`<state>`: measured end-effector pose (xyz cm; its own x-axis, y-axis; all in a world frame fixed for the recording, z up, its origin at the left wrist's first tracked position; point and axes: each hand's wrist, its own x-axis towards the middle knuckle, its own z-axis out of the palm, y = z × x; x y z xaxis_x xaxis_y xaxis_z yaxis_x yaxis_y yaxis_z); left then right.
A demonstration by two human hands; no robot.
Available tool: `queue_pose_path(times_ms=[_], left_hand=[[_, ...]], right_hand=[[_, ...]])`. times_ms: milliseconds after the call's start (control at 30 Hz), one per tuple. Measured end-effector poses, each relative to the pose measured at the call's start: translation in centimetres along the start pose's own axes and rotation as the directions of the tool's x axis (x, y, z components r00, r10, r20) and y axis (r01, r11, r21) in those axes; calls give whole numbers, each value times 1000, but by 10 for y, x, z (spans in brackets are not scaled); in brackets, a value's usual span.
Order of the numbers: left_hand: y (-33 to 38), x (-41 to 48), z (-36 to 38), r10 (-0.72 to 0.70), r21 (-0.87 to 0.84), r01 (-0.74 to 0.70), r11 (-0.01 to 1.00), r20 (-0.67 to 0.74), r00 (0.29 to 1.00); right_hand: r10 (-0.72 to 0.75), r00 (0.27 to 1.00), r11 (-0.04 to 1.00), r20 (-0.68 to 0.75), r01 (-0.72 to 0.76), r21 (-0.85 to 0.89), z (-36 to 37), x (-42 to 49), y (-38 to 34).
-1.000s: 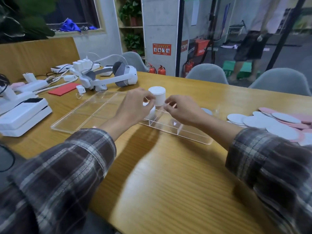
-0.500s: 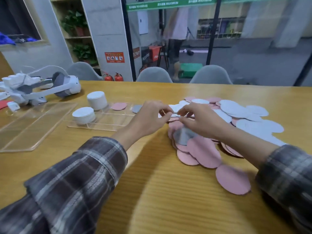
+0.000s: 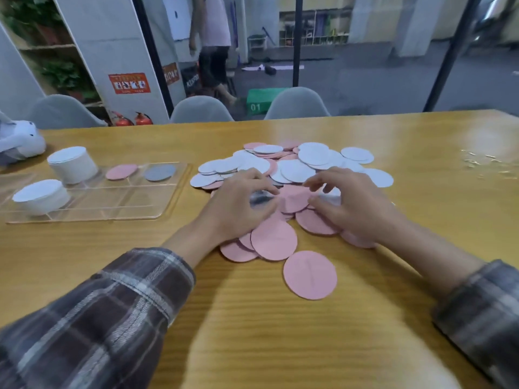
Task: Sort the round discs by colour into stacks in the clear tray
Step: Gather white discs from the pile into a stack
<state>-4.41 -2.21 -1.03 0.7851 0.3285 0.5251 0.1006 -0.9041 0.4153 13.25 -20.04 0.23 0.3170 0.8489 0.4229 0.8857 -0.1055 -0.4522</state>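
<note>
Desk [image 3: 280,332] ahead: left hand [image 3: 238,204] and right hand [image 3: 355,204] curl over the disc pile [image 3: 295,168] at twelve o'clock; grips I cannot tell.

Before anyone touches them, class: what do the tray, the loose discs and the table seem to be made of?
The tray looks like clear hard plastic, probably acrylic, glossy: the table shows through it and its edges catch light. The discs look like thin matte sheet, perhaps card or foam: flat, no shine, a faint crease. The table is wood or wood-look laminate, satin: grain lines, soft glare.
</note>
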Motion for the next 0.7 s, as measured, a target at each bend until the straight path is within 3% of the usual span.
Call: queue_pose_path(times_ms=[267, 433, 700], left_hand=[[9, 0, 4, 88, 49, -98, 994, 182, 979], [29, 13, 10, 68, 5, -70, 998, 157, 985], [61, 48, 49, -92, 92, 76, 993, 178, 980]], right_hand=[[68, 998, 994, 9, -67, -83, -14, -3, 15], [172, 984, 980, 49, -166, -107, -26, -12, 29], [183, 981, 980, 68, -176, -91, -34, -18, 39]])
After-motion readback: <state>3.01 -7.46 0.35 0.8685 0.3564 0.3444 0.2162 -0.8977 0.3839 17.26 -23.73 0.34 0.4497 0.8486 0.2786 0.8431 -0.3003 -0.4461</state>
